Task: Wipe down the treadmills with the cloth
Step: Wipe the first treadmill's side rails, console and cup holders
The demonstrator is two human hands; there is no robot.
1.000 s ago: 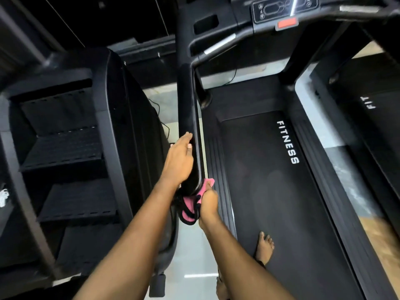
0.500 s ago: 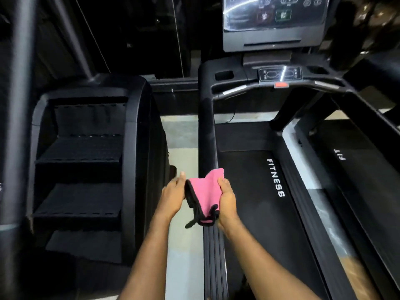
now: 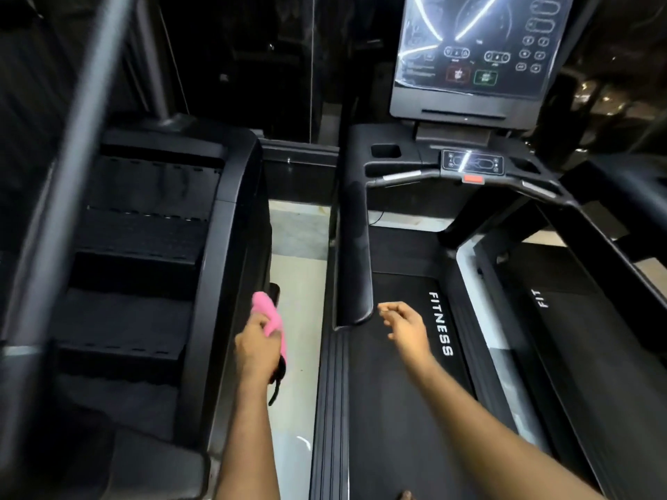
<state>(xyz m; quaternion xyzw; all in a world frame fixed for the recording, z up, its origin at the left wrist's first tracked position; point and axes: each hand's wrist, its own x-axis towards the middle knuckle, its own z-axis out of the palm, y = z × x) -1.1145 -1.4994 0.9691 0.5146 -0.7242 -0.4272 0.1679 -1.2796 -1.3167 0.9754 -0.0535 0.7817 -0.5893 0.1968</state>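
Note:
I stand on a black treadmill whose belt [image 3: 404,373] reads FITNESS. Its left handrail [image 3: 355,254] runs from the console toward me and ends just ahead of my hands. My left hand [image 3: 258,350] grips a pink cloth [image 3: 269,317] with a black edge, held over the floor gap left of the treadmill. Over the belt hovers my right hand [image 3: 406,326], empty, fingers loosely curled, just right of the handrail's near end. The console screen [image 3: 476,45] rises at the top.
A black stair-climber machine [image 3: 144,265] stands to the left across a narrow strip of pale floor [image 3: 296,268]. A second treadmill [image 3: 577,319] lies at the right. A blurred dark pole [image 3: 72,167] crosses the left foreground.
Both hands held the pink cloth by the handrail's end. Now my right hand has let go and moved right, my left hand carries the cloth to the left, and the view has tilted up.

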